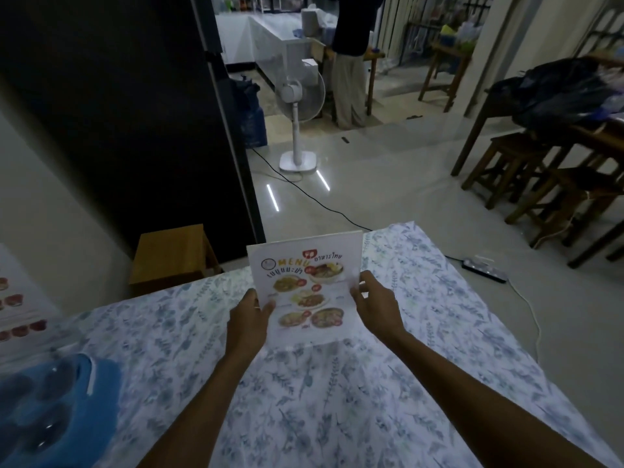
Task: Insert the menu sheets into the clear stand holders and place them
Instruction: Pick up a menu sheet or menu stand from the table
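A white menu sheet [305,285] with food pictures and the word MENU stands upright inside a clear stand holder on the table with a floral cloth [422,349], near its far middle. My left hand [250,314] grips the holder's left edge, thumb on the front. My right hand [374,300] holds the right edge with its fingertips. The holder's clear base is hard to make out against the cloth. Another menu sheet [17,305] with red food pictures shows at the far left edge.
A blue object [50,410] lies at the table's near left. A wooden stool [172,258] stands beyond the table's far left corner. On the floor ahead are a white fan [299,96], a black cable and a power strip [484,268]. Wooden stools [526,177] stand right. A person [349,62] stands far back.
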Demonstrator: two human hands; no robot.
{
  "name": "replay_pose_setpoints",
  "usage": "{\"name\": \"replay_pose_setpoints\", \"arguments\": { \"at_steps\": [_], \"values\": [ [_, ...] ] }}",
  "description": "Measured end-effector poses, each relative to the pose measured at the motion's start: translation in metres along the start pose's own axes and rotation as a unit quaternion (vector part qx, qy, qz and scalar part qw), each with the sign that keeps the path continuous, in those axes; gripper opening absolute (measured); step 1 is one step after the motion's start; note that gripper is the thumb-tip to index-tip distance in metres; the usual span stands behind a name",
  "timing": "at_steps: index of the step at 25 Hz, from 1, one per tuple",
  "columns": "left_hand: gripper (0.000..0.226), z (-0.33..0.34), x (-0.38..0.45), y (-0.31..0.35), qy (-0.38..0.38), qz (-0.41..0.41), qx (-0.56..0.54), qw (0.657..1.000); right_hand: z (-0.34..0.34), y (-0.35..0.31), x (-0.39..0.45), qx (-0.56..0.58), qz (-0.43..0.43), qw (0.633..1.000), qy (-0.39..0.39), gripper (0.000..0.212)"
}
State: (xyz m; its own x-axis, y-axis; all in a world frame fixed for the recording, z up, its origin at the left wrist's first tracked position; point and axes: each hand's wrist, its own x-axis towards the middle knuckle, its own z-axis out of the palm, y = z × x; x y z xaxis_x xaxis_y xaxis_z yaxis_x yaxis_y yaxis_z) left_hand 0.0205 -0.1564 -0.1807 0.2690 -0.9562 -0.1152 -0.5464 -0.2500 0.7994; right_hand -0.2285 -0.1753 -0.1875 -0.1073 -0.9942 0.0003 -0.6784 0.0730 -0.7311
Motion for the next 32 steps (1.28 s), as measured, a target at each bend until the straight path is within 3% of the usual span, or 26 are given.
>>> {"name": "replay_pose_setpoints", "arguments": {
  "at_steps": [8, 17, 24, 32],
  "values": [
    [0.033, 0.113, 0.066, 0.102, -0.022, 0.047, 0.0, 0.999, -0.101, 0.072, 0.106, 0.0, 0.016, 0.998, 0.062, 0.014],
    [0.04, 0.248, 0.163, 0.186, 0.004, 0.041, 0.064, 0.997, -0.168, 0.165, 0.276, -0.009, -0.001, 0.999, 0.034, 0.013],
    [0.037, 0.278, 0.208, 0.199, 0.036, 0.022, 0.081, 0.996, -0.164, 0.191, 0.333, 0.008, -0.021, 1.0, 0.016, 0.017],
    [0.038, 0.284, 0.21, 0.192, 0.051, 0.046, 0.087, 0.994, -0.154, 0.199, 0.334, -0.016, -0.03, 0.999, 0.034, 0.015]
  ]
}}
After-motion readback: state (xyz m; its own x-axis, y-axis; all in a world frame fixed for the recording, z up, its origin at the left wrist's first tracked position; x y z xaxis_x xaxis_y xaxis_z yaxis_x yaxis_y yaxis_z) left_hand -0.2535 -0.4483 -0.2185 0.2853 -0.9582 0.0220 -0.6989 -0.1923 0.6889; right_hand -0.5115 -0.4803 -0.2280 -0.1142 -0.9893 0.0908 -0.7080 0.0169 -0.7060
